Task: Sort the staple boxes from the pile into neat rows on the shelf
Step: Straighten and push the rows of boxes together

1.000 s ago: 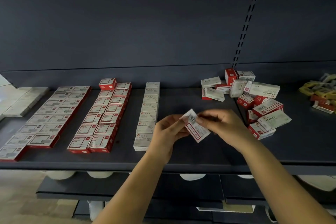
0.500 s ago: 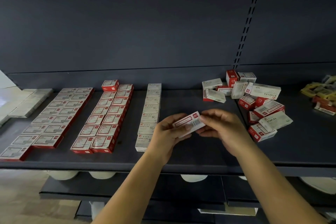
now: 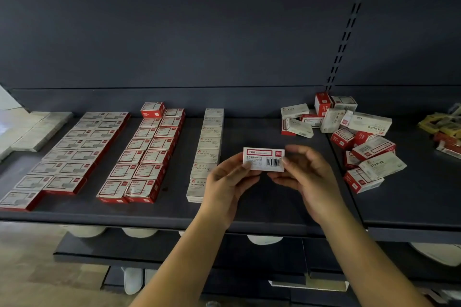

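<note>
Head view, item one: a staple box (image 3: 263, 159), white with red border, barcode face toward us, held level above the dark shelf (image 3: 249, 209) between our two hands. Half a second ago it sat tilted with its left end lower; a second ago it slanted steeply the other way, so we have turned it flat and lifted it slightly. Our left hand (image 3: 225, 182) pinches the box's left end, thumb on the near face and fingers curled behind; our right hand (image 3: 305, 177) pinches the right end, fingertips at the upper and lower right corners. Item two: left of the left fingers, a single row of white paper-clip boxes (image 3: 208, 149), its near boxes just beside and partly hidden by that hand. Item three: further left, a double row of red-and-white boxes (image 3: 147, 154), then another double row of flat boxes (image 3: 67, 154); both unchanged. Item four: right of and beyond the right fingers, the loose pile of staple boxes (image 3: 359, 137), lying as before, well apart from the held box.
</note>
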`<state>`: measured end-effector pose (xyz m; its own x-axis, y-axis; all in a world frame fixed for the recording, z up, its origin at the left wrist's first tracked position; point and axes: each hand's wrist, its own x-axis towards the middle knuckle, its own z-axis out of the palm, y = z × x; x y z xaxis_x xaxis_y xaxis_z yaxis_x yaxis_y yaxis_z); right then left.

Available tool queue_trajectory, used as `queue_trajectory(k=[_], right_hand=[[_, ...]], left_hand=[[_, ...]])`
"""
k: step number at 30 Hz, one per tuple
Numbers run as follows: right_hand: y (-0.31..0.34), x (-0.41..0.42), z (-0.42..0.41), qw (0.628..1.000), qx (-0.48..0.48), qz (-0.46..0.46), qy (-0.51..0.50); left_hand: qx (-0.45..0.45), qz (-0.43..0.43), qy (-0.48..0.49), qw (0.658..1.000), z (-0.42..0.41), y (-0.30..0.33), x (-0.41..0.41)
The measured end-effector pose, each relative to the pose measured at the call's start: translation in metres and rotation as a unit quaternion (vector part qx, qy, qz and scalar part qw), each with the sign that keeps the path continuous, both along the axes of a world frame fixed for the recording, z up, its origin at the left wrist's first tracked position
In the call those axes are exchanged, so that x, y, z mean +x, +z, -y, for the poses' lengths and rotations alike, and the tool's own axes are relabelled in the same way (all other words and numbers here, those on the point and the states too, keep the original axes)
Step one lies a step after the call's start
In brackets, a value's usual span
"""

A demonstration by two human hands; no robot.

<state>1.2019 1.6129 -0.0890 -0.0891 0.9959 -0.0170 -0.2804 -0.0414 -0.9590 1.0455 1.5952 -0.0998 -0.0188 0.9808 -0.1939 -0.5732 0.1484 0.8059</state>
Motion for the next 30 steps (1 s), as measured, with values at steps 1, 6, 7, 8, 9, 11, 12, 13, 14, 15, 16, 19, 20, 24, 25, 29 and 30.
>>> queue_trajectory(k=[1, 6, 7, 8, 9, 11, 12, 13, 14, 15, 16, 19, 20, 24, 25, 29, 30], right_hand=[[-0.001, 0.000, 0.000, 1.000, 0.007, 0.011, -0.006], [-0.016, -0.005, -0.003, 0.942, 0.156, 0.274, -0.113], [-0.018, -0.008, -0.003, 0.912, 0.210, 0.329, -0.126], [-0.020, -0.011, -0.003, 0.888, 0.253, 0.362, -0.126], [-0.020, -0.016, -0.002, 0.877, 0.275, 0.377, -0.113], [-0.015, -0.027, 0.003, 0.891, 0.261, 0.363, -0.074], [-0.012, -0.033, 0.006, 0.907, 0.240, 0.341, -0.059], [-0.008, -0.038, 0.009, 0.922, 0.221, 0.316, -0.047], [-0.003, -0.044, 0.012, 0.933, 0.207, 0.293, -0.038], [0.001, -0.049, 0.015, 0.940, 0.199, 0.274, -0.034], [0.005, -0.053, 0.018, 0.947, 0.190, 0.259, -0.032], [0.011, -0.062, 0.019, 0.974, 0.139, 0.175, -0.038], [0.012, -0.065, 0.018, 0.982, 0.119, 0.141, -0.041], [0.012, -0.075, 0.011, 0.996, 0.035, 0.047, -0.060], [0.013, -0.079, 0.009, 0.997, 0.018, 0.041, -0.063], [0.017, -0.101, 0.009, 0.997, -0.010, 0.027, -0.075], [0.018, -0.107, 0.010, 0.997, -0.012, 0.024, -0.079]], left_hand=[[-0.001, 0.003, 0.002, 1.000, 0.000, 0.000, 0.000], [0.002, 0.023, 0.041, 0.999, 0.004, 0.001, 0.003], [0.006, 0.018, 0.051, 0.999, 0.005, 0.000, 0.003], [0.014, 0.003, 0.062, 0.998, 0.007, 0.000, 0.004], [0.025, -0.020, 0.075, 0.997, 0.008, -0.001, 0.006], [0.077, -0.100, 0.104, 0.987, 0.011, -0.002, 0.008], [0.118, -0.165, 0.123, 0.971, 0.013, -0.002, 0.008], [0.160, -0.234, 0.137, 0.949, 0.015, -0.002, 0.007], [0.193, -0.296, 0.146, 0.924, 0.016, -0.003, 0.006], [0.216, -0.345, 0.151, 0.901, 0.018, -0.003, 0.005], [0.236, -0.384, 0.151, 0.880, 0.018, -0.003, 0.003], [0.295, -0.471, 0.149, 0.818, 0.017, -0.003, -0.006], [0.306, -0.475, 0.144, 0.813, 0.016, -0.002, -0.010], [0.290, -0.453, 0.164, 0.827, 0.014, 0.002, -0.035], [0.271, -0.450, 0.174, 0.833, 0.014, 0.001, -0.042], [0.151, -0.387, 0.149, 0.898, 0.019, 0.000, -0.072], [0.109, -0.333, 0.121, 0.929, 0.021, 0.004, -0.078]])
